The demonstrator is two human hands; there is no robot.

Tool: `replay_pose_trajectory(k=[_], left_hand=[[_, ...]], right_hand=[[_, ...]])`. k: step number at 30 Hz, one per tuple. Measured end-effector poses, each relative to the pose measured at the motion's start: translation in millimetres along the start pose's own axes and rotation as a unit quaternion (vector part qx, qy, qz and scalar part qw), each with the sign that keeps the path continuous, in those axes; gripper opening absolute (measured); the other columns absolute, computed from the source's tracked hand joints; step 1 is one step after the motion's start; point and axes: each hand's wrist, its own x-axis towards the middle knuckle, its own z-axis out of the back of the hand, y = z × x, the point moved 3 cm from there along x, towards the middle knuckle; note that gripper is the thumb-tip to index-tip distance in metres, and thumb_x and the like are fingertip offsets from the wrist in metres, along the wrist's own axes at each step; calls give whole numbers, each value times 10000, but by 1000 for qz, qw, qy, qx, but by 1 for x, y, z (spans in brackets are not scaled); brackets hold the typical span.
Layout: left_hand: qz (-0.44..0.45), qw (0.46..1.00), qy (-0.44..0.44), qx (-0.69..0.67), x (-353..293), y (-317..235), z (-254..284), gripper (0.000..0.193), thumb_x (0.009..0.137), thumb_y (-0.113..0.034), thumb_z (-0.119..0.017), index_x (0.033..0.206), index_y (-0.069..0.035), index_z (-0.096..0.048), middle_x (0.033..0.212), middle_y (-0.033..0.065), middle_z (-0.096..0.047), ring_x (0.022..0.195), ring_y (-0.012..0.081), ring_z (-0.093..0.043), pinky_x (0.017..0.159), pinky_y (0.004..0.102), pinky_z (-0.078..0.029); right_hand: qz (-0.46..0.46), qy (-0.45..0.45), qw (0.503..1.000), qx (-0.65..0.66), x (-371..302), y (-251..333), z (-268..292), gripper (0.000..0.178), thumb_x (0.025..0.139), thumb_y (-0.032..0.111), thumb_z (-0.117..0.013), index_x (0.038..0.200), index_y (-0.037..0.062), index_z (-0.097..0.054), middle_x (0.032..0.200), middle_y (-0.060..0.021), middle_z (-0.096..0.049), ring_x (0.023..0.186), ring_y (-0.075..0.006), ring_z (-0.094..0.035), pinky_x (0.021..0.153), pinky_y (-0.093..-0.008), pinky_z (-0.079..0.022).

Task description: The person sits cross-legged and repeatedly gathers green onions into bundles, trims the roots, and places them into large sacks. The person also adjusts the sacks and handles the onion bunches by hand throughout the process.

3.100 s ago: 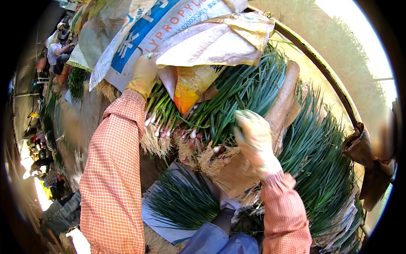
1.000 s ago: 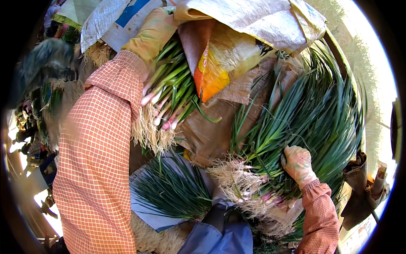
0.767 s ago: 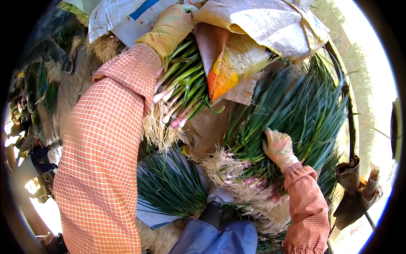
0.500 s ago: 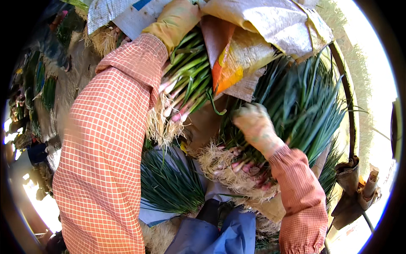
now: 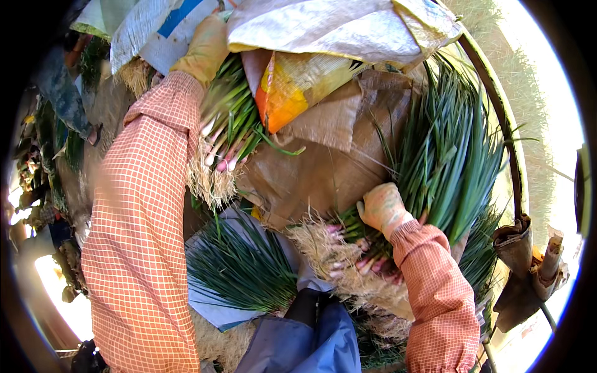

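My right hand (image 5: 384, 210), in a stained pale glove, is closed round the stems of a large bunch of spring onions (image 5: 444, 152). Its long dark green leaves point up and to the right, and its pink-white bulbs and tangled roots face my legs. At the upper left, my left hand (image 5: 204, 50) wears a yellowish glove and reaches over the leaf end of another bunch of spring onions (image 5: 227, 133). The fingers of that hand are hidden at the edge of a white woven sack (image 5: 323, 25), so its grip does not show.
Brown sheeting (image 5: 311, 177) lies between the bunches, beneath an orange and yellow sack flap (image 5: 283, 90). More green leaves (image 5: 242, 267) lie beside my blue-covered legs (image 5: 305, 345). A dark curved rim (image 5: 500, 112) bounds the right side.
My right hand has moved down and right with the bunch, uncovering brown sheeting. My left hand, the sack and the left bunch now appear farther left; the view has also shifted.
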Motion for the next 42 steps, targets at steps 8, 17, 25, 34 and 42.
replay_pose_trajectory(k=[8, 17, 25, 34, 42], left_hand=[[178, 910, -25, -373, -27, -8, -3, 223, 908, -239, -509, 1001, -93, -650, 927, 116, -681, 767, 245, -621, 712, 343, -492], [98, 991, 1, -93, -27, -7, -16, 179, 826, -280, -569, 867, -136, -666, 845, 145, -665, 802, 353, -637, 678, 418, -495], [84, 994, 34, 64, -41, -64, -1, 200, 817, -257, -561, 912, -131, -685, 890, 145, -666, 835, 360, -628, 729, 438, -491], [-34, 922, 359, -144, -74, -156, 58, 365, 853, -228, -589, 1191, -90, -584, 1145, 107, -615, 1081, 291, -569, 962, 377, -421], [-147, 985, -47, 72, -6, -175, 233, 700, 787, -261, -752, 1347, -28, -404, 1320, 136, -482, 1214, 268, -470, 1045, 379, -377]], right_hand=[[12, 185, 982, -45, -85, -44, -68, 416, 874, 426, -462, 874, 119, -743, 914, -83, -703, 872, -242, -652, 736, -412, -438], [-35, 13, 997, -66, -120, -89, -93, 337, 768, 357, -535, 775, 76, -721, 828, -132, -688, 803, -280, -647, 677, -419, -440], [-150, -99, 891, 418, -97, -44, 90, 631, 791, 369, -686, 1313, 68, -501, 1133, -204, -633, 1060, -330, -612, 922, -418, -469], [-273, -466, 347, 766, 23, 59, 195, 533, 846, 173, -668, 1314, 41, -450, 1214, -104, -530, 1116, -223, -489, 973, -324, -387], [-257, -384, 101, 881, 64, 103, 38, 406, 902, 92, -572, 1289, 16, -477, 1217, -50, -534, 1070, -189, -517, 937, -284, -431]])
